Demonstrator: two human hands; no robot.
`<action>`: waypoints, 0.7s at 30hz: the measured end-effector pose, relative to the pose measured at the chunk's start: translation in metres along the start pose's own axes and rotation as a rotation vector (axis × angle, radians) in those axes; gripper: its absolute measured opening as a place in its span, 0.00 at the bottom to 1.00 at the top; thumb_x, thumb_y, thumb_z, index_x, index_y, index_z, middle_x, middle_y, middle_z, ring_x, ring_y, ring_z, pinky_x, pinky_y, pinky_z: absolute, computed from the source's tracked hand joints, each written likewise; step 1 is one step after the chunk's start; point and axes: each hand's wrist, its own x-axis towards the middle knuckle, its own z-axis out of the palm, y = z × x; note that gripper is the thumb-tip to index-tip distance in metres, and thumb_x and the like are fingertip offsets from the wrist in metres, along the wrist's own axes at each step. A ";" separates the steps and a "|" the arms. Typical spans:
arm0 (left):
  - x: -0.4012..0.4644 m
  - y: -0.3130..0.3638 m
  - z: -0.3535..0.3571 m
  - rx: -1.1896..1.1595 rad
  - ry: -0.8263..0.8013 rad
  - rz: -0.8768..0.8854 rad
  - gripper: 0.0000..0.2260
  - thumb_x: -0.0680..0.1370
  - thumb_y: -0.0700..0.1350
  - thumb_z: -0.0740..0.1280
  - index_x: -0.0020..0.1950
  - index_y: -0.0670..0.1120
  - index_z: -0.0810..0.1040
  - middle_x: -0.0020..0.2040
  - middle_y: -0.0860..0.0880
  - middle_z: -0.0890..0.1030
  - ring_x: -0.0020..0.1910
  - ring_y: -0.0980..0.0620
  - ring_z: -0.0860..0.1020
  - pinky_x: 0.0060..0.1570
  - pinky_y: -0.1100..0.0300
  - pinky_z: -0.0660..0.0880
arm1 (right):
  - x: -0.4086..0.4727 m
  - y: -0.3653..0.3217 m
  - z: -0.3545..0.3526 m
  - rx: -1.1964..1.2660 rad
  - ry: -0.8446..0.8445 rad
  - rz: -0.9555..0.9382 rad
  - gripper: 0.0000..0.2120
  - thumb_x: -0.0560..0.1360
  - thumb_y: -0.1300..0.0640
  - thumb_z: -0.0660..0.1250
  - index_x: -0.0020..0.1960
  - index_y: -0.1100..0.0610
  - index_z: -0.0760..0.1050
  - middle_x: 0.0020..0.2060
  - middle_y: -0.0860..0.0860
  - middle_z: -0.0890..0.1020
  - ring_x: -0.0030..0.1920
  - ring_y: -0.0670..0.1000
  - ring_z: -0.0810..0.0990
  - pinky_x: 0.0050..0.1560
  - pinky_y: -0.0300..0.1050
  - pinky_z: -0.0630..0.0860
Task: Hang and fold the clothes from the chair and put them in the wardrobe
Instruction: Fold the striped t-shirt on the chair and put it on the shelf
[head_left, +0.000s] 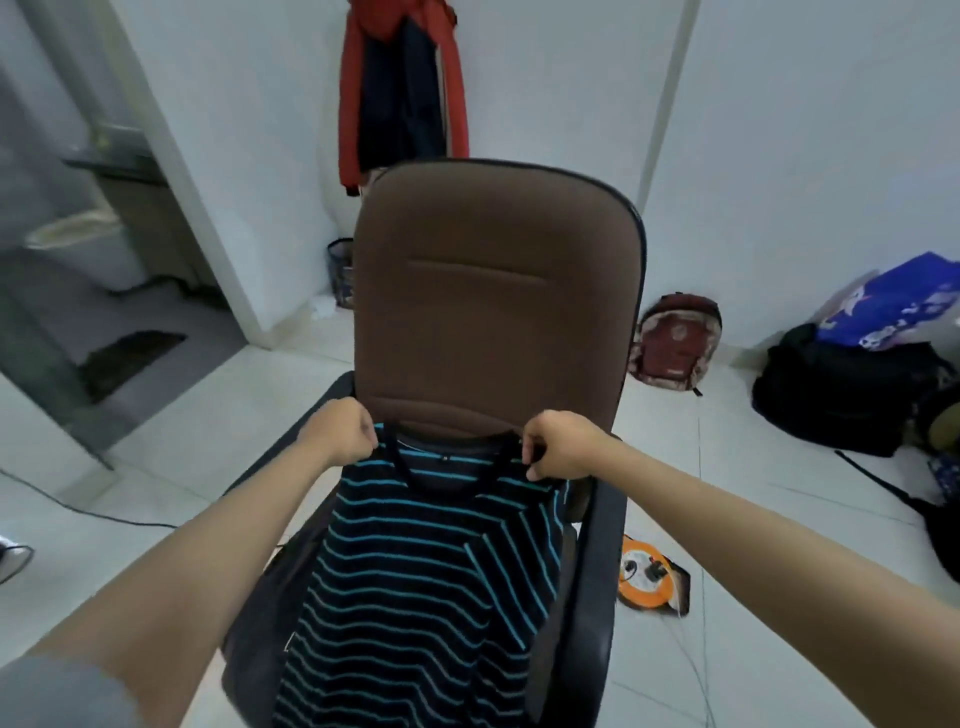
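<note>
A black T-shirt with thin blue stripes (431, 571) hangs in front of the brown office chair (493, 291), its lower part draped over the seat. My left hand (340, 431) pinches the shirt's left shoulder beside the collar. My right hand (558, 447) pinches the right shoulder at the other side of the collar. Both hands hold the shirt up level, just below the chair's backrest. The chair seat is hidden under the shirt. No wardrobe is in view.
A red and dark jacket (402, 88) hangs on the wall behind the chair. A maroon backpack (675, 343) leans on the wall, black bags (841, 389) and a blue bag (893, 306) lie right. An orange cable reel (649, 571) sits on the floor. A doorway opens left.
</note>
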 end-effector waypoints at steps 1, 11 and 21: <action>-0.017 0.002 -0.011 -0.022 0.048 -0.013 0.08 0.70 0.36 0.67 0.39 0.46 0.85 0.42 0.49 0.84 0.46 0.51 0.80 0.50 0.57 0.77 | -0.012 -0.009 -0.007 -0.002 0.026 -0.031 0.05 0.70 0.55 0.73 0.41 0.51 0.77 0.37 0.42 0.76 0.41 0.47 0.75 0.36 0.40 0.70; -0.168 0.044 -0.122 -0.398 0.470 0.038 0.05 0.66 0.40 0.78 0.36 0.44 0.83 0.35 0.47 0.82 0.37 0.51 0.79 0.35 0.63 0.71 | -0.126 -0.071 -0.093 0.189 0.486 -0.253 0.08 0.69 0.57 0.75 0.39 0.58 0.76 0.37 0.46 0.77 0.38 0.40 0.72 0.32 0.33 0.66; -0.199 0.080 -0.203 -0.532 0.527 0.241 0.08 0.65 0.39 0.78 0.38 0.39 0.80 0.33 0.47 0.77 0.34 0.53 0.74 0.37 0.64 0.70 | -0.185 -0.095 -0.162 0.444 0.815 -0.268 0.08 0.64 0.60 0.79 0.36 0.57 0.79 0.31 0.43 0.77 0.36 0.39 0.73 0.36 0.32 0.68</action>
